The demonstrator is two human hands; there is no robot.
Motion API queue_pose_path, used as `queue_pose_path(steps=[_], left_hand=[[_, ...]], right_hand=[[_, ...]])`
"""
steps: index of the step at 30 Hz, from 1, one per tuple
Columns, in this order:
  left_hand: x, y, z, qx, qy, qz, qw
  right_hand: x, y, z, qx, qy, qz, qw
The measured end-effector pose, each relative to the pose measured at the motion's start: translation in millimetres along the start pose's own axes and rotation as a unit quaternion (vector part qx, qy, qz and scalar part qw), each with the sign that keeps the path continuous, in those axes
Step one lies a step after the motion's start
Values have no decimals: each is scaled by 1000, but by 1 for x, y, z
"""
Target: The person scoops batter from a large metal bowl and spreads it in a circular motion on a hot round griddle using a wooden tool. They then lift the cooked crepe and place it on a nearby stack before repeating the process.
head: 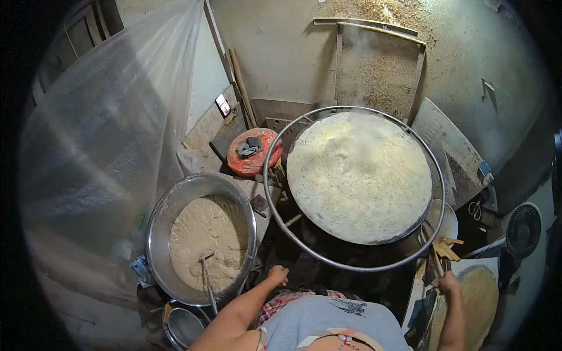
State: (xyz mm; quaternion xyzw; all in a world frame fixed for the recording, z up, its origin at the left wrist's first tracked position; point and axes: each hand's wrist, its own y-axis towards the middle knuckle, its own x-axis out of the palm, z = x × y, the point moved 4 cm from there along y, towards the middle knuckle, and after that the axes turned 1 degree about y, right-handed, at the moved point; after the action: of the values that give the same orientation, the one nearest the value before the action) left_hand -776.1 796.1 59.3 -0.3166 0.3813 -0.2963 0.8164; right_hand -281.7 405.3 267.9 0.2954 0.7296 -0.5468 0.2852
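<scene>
A broad round griddle (360,180) lies before me, covered to its rim by a thin pale sheet of batter that gives off steam. A metal ring (303,250) runs around it. My left hand (278,276) hangs near my waist with fingers curled, and nothing shows in it. Off to the right, my right hand (448,283) grips the handle of a wooden tool (437,262); its working end is hard to make out. Close by are flat yellowish wooden pieces (447,251). Below and beside that hand lies a round tan flatbread (476,302).
At left stands a large metal basin (153,245) of thick batter (197,237) with a ladle (208,285) in it. A red-covered round container (237,164) holds dark cloths (249,147). A fan (523,230) stands right, plastic sheeting (101,153) hangs left, and a lit phone (223,105) leans behind.
</scene>
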Motion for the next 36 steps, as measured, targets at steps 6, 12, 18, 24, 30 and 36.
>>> queue_pose_path(steps=[6, 12, 18, 24, 30, 36], left_hand=[[17, 9, 3, 211, 343, -120, 907], [74, -105, 151, 373, 273, -487, 741], [108, -135, 298, 617, 70, -285, 730], [142, -107, 404, 729, 215, -13, 650], [215, -96, 465, 666, 365, 14, 650], [292, -89, 505, 672, 324, 12, 666]], right_hand=[[165, -46, 52, 3, 196, 86, 977], [258, -60, 100, -16, 400, 211, 892], [184, -108, 6, -146, 311, 243, 907], [166, -88, -39, -192, 474, 78, 856], [107, -54, -16, -156, 521, 41, 838], [53, -14, 27, -146, 456, 70, 875]])
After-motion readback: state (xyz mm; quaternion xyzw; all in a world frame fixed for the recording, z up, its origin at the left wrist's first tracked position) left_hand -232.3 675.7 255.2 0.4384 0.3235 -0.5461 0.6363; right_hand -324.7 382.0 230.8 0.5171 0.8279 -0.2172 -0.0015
